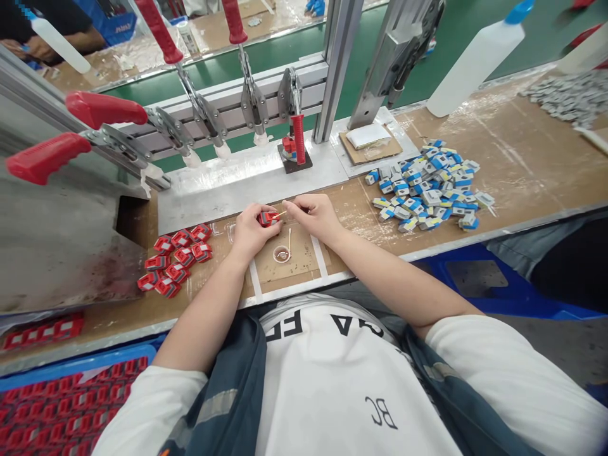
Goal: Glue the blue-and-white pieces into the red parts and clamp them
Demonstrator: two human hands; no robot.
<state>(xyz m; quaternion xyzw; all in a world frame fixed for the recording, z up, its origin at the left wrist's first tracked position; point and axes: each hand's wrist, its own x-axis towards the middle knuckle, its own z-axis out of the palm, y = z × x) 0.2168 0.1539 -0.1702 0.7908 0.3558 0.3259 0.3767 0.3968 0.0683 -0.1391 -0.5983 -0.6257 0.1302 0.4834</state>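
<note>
My left hand (250, 232) is closed around a small red plastic part (267, 218) with a dark grey section, just above the bench. In my right hand (314, 217) a thin swab stick (280, 215) is pinched, its tip touching or very near the red part. Below my hands, a small round cup (282, 254) of brownish liquid sits on a cardboard sheet (304, 266) taped to the bench. Another cotton swab (289, 242) leans against the cup's rim. Several similar red parts (177, 256) lie left of my left hand.
Behind my hands stands a metal frame with red-handled toggle clamps (254, 101); one presses on a red part over a black base (297, 158). A pile of grey, blue and yellow pieces (427, 183) lies right, near a white bottle (479, 60). A blue crate (151, 352) holds red parts.
</note>
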